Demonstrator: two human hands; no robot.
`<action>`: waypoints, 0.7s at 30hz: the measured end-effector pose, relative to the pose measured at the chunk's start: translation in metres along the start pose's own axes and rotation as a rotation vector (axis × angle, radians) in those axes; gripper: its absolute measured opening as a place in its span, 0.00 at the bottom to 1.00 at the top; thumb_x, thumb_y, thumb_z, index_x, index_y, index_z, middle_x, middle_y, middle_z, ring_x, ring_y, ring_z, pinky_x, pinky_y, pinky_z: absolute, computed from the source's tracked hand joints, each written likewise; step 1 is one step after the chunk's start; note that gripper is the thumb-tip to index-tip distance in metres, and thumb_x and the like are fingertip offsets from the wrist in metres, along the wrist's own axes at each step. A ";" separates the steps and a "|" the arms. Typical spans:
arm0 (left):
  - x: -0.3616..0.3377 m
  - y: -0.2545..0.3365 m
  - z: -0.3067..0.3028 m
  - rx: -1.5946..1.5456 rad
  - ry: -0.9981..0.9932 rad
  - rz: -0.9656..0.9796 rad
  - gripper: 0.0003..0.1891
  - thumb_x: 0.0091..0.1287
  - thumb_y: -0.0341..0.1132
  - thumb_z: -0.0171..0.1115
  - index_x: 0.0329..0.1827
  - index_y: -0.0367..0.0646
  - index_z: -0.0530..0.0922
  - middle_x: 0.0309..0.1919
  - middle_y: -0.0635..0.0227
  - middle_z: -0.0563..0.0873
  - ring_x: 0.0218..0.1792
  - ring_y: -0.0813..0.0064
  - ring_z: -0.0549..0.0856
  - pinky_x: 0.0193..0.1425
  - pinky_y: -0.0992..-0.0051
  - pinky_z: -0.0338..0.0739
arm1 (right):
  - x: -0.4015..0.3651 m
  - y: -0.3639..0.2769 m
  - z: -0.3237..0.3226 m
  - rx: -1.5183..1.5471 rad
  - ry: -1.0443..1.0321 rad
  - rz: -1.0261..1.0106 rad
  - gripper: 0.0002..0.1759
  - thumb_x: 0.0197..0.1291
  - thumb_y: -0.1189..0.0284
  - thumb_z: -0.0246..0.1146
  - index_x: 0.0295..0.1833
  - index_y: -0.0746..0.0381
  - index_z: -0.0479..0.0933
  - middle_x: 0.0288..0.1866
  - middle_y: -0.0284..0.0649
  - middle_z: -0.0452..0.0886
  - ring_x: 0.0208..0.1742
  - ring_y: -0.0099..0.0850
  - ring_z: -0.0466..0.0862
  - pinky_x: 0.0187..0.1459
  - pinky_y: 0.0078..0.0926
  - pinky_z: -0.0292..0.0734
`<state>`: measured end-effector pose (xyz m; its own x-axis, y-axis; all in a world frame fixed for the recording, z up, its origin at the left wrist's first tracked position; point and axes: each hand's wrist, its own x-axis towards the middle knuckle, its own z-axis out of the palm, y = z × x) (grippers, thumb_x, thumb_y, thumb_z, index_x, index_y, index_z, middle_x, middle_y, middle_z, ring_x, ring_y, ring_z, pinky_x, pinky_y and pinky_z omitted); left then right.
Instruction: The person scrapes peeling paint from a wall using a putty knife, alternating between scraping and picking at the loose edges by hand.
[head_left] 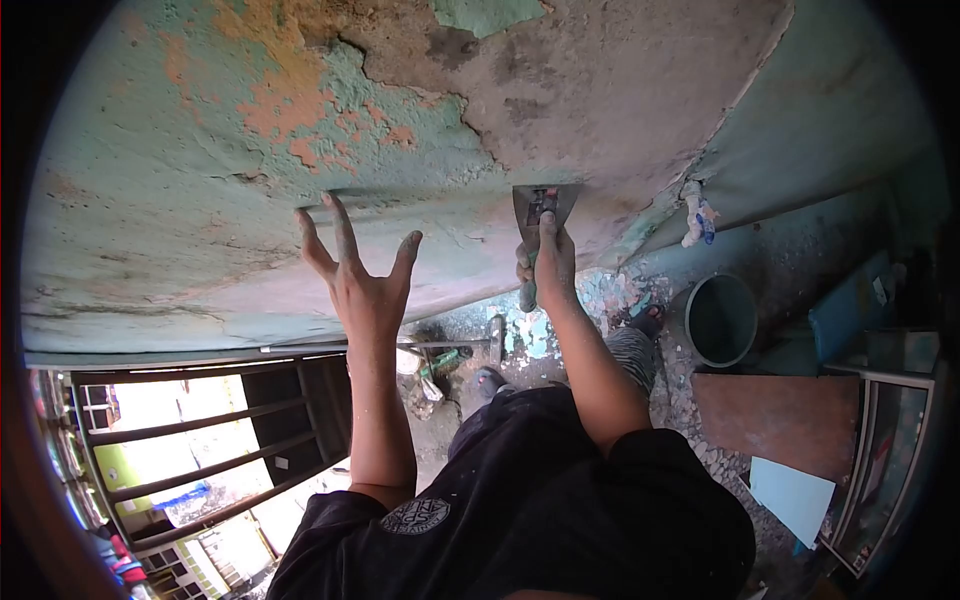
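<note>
A putty knife (566, 203) with a wide metal blade is gripped in my right hand (553, 262), the thumb pressed along the blade's base. Its broad edge lies at the wall (420, 228), close to where flaking green paint meets bare grey plaster (600, 90). My left hand (365, 290) is spread, its fingers apart and pointing up toward the wall, with fingertips right at the painted surface. Nothing is in that hand. Orange patches (285, 105) show through the peeling paint above it.
Paint chips (525, 335) litter the floor below. A round bucket (720, 320) stands at the right, under a tap (695, 215) on the wall. Beyond it are a brown board (780, 415), a pale sheet (790, 497) and a metal-framed rack (885, 470). A barred window (205, 430) opens at lower left.
</note>
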<state>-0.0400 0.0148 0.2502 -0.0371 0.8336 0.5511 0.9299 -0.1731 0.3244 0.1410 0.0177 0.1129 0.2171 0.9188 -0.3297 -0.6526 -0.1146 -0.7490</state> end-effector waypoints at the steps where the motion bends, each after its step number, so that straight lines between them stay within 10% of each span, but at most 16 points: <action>1: -0.001 -0.001 0.000 0.010 -0.007 -0.002 0.52 0.49 0.46 0.76 0.77 0.54 0.53 0.73 0.41 0.46 0.72 0.41 0.53 0.64 0.50 0.69 | -0.004 -0.002 0.005 0.005 0.002 -0.004 0.21 0.70 0.51 0.52 0.40 0.60 0.65 0.17 0.31 0.65 0.13 0.20 0.64 0.14 0.20 0.57; 21: 0.002 -0.004 -0.005 -0.027 -0.030 0.012 0.52 0.49 0.45 0.77 0.77 0.54 0.54 0.73 0.41 0.46 0.73 0.42 0.52 0.64 0.52 0.69 | -0.011 -0.039 0.024 0.200 0.062 0.009 0.29 0.67 0.41 0.48 0.34 0.58 0.63 0.16 0.31 0.62 0.15 0.24 0.63 0.19 0.27 0.60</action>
<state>-0.0454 0.0146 0.2541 -0.0148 0.8465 0.5322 0.9201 -0.1968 0.3387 0.1472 0.0215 0.1595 0.2505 0.8925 -0.3751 -0.7843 -0.0401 -0.6191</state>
